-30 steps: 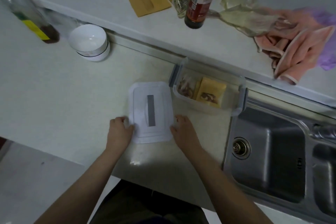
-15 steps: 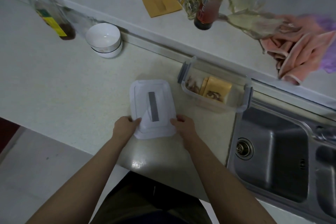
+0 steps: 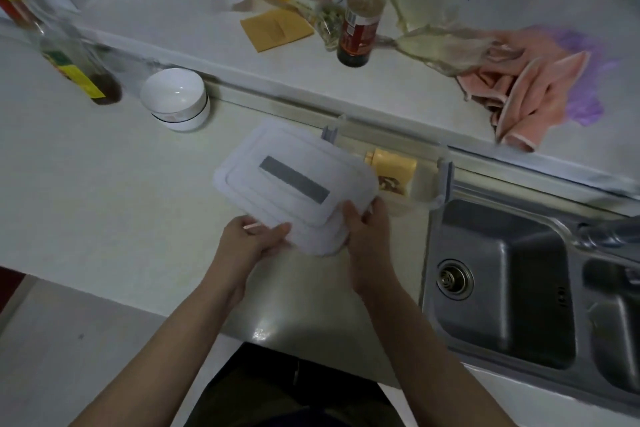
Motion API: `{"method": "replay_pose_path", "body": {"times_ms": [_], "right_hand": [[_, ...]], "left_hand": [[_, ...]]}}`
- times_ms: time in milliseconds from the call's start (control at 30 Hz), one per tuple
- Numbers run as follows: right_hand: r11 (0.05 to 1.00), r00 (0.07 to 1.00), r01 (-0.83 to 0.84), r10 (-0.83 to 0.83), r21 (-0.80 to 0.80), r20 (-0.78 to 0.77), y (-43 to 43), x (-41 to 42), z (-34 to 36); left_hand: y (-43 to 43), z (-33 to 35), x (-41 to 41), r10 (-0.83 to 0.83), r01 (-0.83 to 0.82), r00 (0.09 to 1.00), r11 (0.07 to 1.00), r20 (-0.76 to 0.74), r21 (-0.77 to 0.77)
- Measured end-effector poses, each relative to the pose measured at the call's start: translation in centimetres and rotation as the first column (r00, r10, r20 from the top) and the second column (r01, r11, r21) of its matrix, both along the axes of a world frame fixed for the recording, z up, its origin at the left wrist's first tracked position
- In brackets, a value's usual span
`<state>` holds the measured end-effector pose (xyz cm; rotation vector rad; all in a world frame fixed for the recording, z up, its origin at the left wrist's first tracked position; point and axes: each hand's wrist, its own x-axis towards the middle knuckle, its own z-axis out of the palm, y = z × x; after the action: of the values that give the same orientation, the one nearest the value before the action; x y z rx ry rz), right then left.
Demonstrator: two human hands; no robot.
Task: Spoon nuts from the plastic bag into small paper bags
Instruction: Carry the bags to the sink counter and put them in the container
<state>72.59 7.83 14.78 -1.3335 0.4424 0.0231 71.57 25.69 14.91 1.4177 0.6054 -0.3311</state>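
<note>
Bare counter (image 3: 104, 191) lies left of the lid (image 3: 294, 180). A bowl (image 3: 175, 99) and bottle (image 3: 74, 69) stand far left. The sink (image 3: 502, 281) drops away right.

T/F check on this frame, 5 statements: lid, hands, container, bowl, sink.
1. Both hands grip the lid. True: the left hand and right hand hold its near edge.
2. The lid lies flat on the counter. False: it is raised and tilted, partly covering the container.
3. The container is empty. False: yellow-brown paper bags sit inside it.
4. A white bowl stands on the counter left of the lid. True.
5. The sink is on the left of the hands. False: it is on the right.
</note>
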Motion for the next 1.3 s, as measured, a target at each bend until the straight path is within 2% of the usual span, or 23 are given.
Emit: {"method": "replay_pose_path", "body": {"times_ms": [67, 133, 167, 267, 367, 467, 567, 633, 700, 767, 833, 900, 933, 1100, 1167, 1233, 1267, 1300], "right_hand": [[0.983, 0.995, 0.098, -0.102, -0.155, -0.019, -3.8, 1.9, 0.8], [0.949, 0.980, 0.154, -0.182, -0.276, -0.078, -8.0, 3.9, 0.9], [0.940, 0.975, 0.162, -0.200, -0.299, -0.101, -9.9, 4.9, 0.9], [0.932, 0.968, 0.170, -0.219, -0.321, -0.121, -14.0, 7.3, 0.4], [0.912, 0.959, 0.187, -0.250, -0.364, -0.133, -15.6, 9.1, -0.4], [0.870, 0.955, 0.182, -0.268, -0.458, -0.130, -16.2, 10.2, -1.5], [0.752, 0.964, 0.140, -0.251, -0.644, -0.083, -15.8, 10.6, -2.4], [0.660, 0.971, 0.112, -0.233, -0.743, -0.060, -15.4, 10.6, -3.0], [0.587, 0.971, 0.070, -0.224, -0.806, -0.079, -15.1, 10.6, -3.7], [0.585, 0.972, 0.081, -0.226, -0.807, -0.067, -14.8, 10.5, -4.2], [0.631, 0.970, 0.134, -0.243, -0.764, -0.030, -14.4, 10.0, -4.5], [0.676, 0.961, 0.194, -0.275, -0.711, 0.001, -14.2, 9.5, -4.5], [0.667, 0.962, 0.193, -0.273, -0.720, 0.005, -14.3, 9.2, -4.6], [0.644, 0.969, 0.012, -0.195, -0.765, -0.149, -15.1, 8.0, -4.6], [0.597, 0.966, -0.037, -0.184, -0.802, -0.182, -15.3, 7.5, -4.4], [0.466, 0.958, -0.094, -0.199, -0.880, -0.207, -15.3, 7.2, -4.1], [0.434, 0.952, -0.105, -0.216, -0.895, -0.216, -15.4, 7.2, -4.0], [0.458, 0.947, -0.103, -0.226, -0.883, -0.228, -15.5, 7.3, -3.9]], "left_hand": [[-0.7, 0.6, 2.4, 0.008, -0.009, 1.000, 0.999, 0.026, 0.044], [-0.8, 0.5, 5.5, -0.038, 0.023, 0.997, 0.978, 0.068, 0.209], [-1.0, 0.5, 7.1, -0.125, 0.090, 0.988, 0.942, 0.090, 0.322], [-2.9, 0.2, 11.3, -0.439, 0.342, 0.897, 0.761, 0.050, 0.551], [-6.0, -0.5, 14.0, -0.591, 0.436, 0.806, 0.604, 0.009, 0.667], [-8.0, -1.5, 15.7, -0.625, 0.422, 0.780, 0.503, -0.019, 0.754], [-9.0, -1.9, 16.5, -0.595, 0.386, 0.803, 0.473, -0.036, 0.792], [-9.4, -2.0, 16.6, -0.576, 0.359, 0.817, 0.483, -0.019, 0.799], [-9.6, -2.3, 16.5, -0.532, 0.323, 0.846, 0.564, 0.035, 0.760], [-9.5, -2.4, 16.4, -0.444, 0.293, 0.894, 0.675, 0.056, 0.677], [-9.4, -2.6, 16.1, -0.383, 0.279, 0.923, 0.729, 0.034, 0.625], [-9.3, -2.8, 15.6, -0.381, 0.289, 0.924, 0.716, 0.009, 0.636], [-9.2, -2.9, 15.3, -0.382, 0.293, 0.924, 0.706, -0.002, 0.645], [-8.0, -3.5, 13.2, -0.375, 0.298, 0.926, 0.684, -0.029, 0.666], [-7.8, -3.5, 12.7, -0.370, 0.298, 0.929, 0.699, -0.028, 0.651], [-7.8, -3.5, 12.8, -0.359, 0.299, 0.933, 0.714, -0.036, 0.633], [-7.9, -3.2, 12.9, -0.351, 0.299, 0.935, 0.720, -0.043, 0.626], [-8.0, -3.1, 13.1, -0.336, 0.292, 0.941, 0.732, -0.047, 0.616]]}}
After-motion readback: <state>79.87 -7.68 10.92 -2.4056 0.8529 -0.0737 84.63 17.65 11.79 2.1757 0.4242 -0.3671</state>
